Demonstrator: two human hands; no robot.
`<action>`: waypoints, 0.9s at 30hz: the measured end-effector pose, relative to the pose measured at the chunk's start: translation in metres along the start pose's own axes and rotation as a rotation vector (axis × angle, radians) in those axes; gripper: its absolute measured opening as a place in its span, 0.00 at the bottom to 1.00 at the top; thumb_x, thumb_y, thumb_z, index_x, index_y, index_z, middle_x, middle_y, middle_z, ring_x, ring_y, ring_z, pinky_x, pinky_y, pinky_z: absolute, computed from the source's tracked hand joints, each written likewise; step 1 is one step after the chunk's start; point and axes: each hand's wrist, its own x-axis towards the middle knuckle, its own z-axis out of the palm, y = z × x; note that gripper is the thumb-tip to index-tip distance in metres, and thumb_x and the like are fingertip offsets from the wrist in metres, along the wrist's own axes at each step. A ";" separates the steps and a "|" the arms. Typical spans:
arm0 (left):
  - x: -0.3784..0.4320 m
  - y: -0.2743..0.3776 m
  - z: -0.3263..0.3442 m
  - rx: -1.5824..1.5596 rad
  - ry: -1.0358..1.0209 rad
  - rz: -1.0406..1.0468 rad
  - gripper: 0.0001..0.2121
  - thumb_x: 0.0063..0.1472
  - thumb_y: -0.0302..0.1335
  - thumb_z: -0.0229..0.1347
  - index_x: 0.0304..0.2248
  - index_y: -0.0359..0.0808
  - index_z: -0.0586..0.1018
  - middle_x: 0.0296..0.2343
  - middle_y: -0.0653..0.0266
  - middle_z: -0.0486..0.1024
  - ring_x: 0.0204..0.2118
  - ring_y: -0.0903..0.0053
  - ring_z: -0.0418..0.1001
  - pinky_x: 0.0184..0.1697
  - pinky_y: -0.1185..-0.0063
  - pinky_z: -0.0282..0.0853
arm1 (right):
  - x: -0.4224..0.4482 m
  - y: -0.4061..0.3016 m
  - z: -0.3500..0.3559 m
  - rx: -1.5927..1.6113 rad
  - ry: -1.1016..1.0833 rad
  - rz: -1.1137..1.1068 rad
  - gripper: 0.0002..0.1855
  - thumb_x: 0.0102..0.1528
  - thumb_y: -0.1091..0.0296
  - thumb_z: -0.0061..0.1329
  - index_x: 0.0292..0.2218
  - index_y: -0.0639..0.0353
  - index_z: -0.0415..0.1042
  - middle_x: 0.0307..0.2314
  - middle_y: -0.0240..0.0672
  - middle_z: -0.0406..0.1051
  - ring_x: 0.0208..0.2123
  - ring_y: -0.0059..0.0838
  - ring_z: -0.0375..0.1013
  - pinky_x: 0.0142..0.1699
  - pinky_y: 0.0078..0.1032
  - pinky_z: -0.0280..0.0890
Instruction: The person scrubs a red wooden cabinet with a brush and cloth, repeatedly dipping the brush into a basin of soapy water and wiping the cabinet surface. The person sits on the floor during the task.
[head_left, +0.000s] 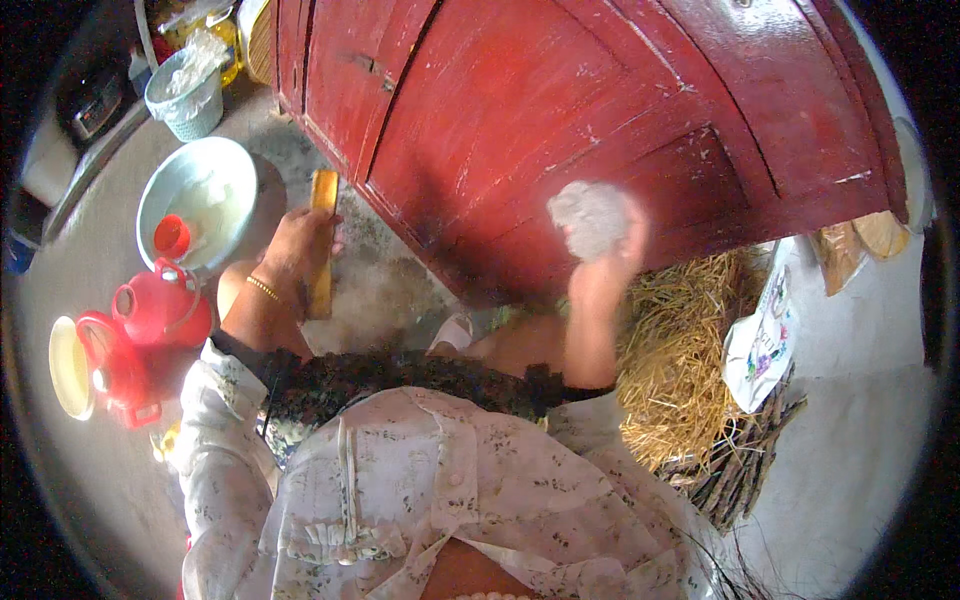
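My left hand (304, 240), with a gold bracelet at the wrist, is closed around a narrow yellow-brown strip (324, 195), perhaps wood, held upright in the picture. Its exact kind is unclear. My right hand (630, 240) is blurred and grips a crumpled greyish-white cloth (589, 217) in front of the red wooden cabinet (495, 150). Whether the cloth touches the cabinet cannot be told. Left of my left hand stands a pale blue basin (244, 180) with cloudy liquid and a red cup (172, 237) in it.
Red thermos-like vessels (161, 307) and a pale yellow bowl (71, 367) stand at the left. A pale blue basket (199, 116) with plastic film is beyond the basin. Straw (675, 360), sticks (750, 465) and a white printed bag (757, 360) lie at the right.
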 end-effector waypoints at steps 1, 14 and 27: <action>0.000 -0.001 -0.003 -0.065 0.064 -0.049 0.11 0.62 0.31 0.50 0.38 0.32 0.73 0.27 0.62 0.74 0.26 0.75 0.73 0.29 0.78 0.72 | 0.015 -0.018 0.007 -0.005 0.031 -0.153 0.17 0.53 0.84 0.40 0.44 0.61 0.67 0.41 0.41 0.71 0.40 0.33 0.74 0.39 0.30 0.74; 0.024 -0.025 -0.032 -0.275 0.093 -0.119 0.11 0.62 0.30 0.51 0.37 0.30 0.70 0.28 0.59 0.72 0.26 0.71 0.73 0.29 0.74 0.72 | 0.102 -0.036 0.051 -1.402 -0.170 -1.188 0.18 0.53 0.72 0.43 0.47 0.54 0.71 0.52 0.35 0.65 0.57 0.43 0.60 0.61 0.50 0.48; 0.028 -0.019 -0.029 -0.212 0.105 -0.135 0.11 0.60 0.29 0.52 0.38 0.29 0.70 0.28 0.58 0.71 0.25 0.69 0.72 0.27 0.73 0.72 | 0.092 -0.026 0.033 -1.292 -0.591 -1.298 0.12 0.51 0.69 0.48 0.39 0.55 0.74 0.45 0.33 0.69 0.53 0.36 0.64 0.57 0.43 0.58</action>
